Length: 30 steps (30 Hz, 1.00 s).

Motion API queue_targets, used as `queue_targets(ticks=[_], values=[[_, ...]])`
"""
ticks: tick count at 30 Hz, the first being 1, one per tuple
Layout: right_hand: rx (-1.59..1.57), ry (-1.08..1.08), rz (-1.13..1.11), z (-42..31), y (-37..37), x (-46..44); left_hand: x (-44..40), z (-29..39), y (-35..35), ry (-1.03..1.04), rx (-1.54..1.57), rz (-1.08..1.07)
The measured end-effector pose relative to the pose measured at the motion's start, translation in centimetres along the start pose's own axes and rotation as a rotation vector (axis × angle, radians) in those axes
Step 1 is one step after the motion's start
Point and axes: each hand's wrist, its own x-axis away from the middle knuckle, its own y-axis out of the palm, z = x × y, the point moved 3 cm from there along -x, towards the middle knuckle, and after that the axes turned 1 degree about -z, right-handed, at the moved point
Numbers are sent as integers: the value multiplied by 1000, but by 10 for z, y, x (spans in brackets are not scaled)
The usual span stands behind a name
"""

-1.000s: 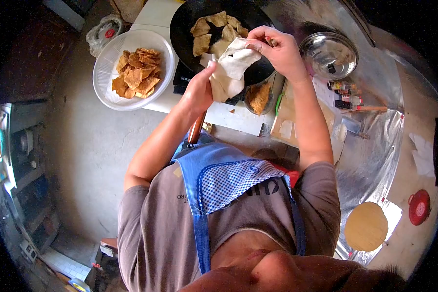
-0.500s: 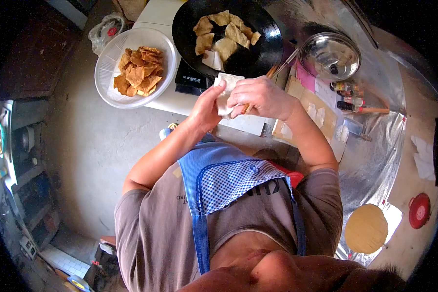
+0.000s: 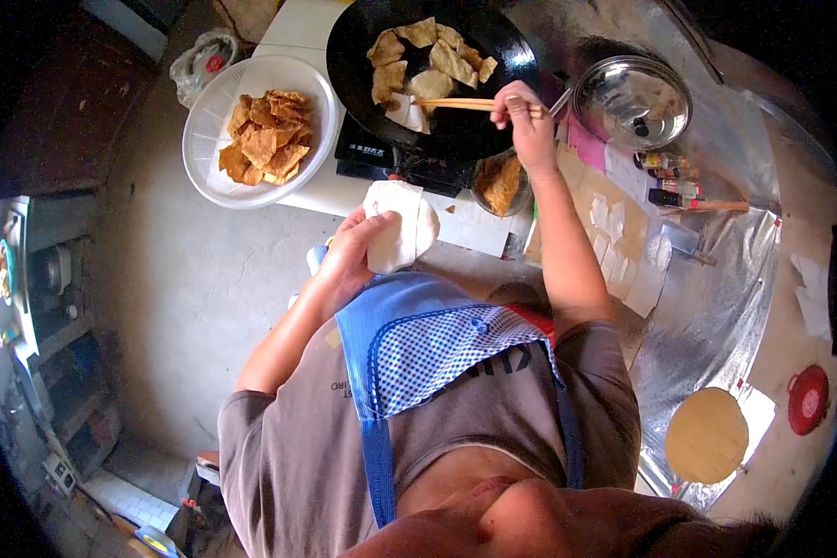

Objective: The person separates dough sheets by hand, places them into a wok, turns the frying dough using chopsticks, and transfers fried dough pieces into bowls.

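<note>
My left hand (image 3: 348, 253) grips a stack of white dough sheets (image 3: 401, 228) in front of the apron. Wooden chopsticks (image 3: 465, 104) are held in my right hand (image 3: 522, 116), with their tips at a white dough piece (image 3: 405, 113) in the black wok (image 3: 507, 65). Several pale golden pieces (image 3: 452, 65) lie in the wok beside it. On the left, a white plastic basket (image 3: 200, 139) holds a heap of browned crisp pieces (image 3: 267, 135).
A small bowl with a browned piece (image 3: 498, 184) stands below the wok. To the right are a steel bowl (image 3: 632, 102), small bottles (image 3: 669, 175) and a board with paper scraps (image 3: 576, 200). A round tan disc (image 3: 707, 435) and a red lid (image 3: 808, 400) are farther down.
My hands have parted. The left has lowered with the dough sheets, while the right has moved up over the wok and brought the chopsticks to the white piece.
</note>
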Motion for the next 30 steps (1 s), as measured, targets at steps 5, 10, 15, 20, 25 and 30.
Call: queue_targets(ticks=[5, 10, 15, 20, 25, 30], values=[[-32, 258, 40, 21, 5, 15, 6, -1, -5, 0, -24, 25], [54, 295, 169, 13, -21, 28, 8, -3, -3, -9, -6, 11], [-130, 335, 275, 27, -34, 40, 9, -2, 1, -24, -4, 45], [-358, 359, 452, 52, -30, 57, 7, -3, -1, -29, -16, 68], [-355, 363, 525, 56, -16, 73, 6, -4, -3, -39, -36, 73], [-325, 325, 566, 52, -11, 83, 5, -5, 0, -43, -32, 77]])
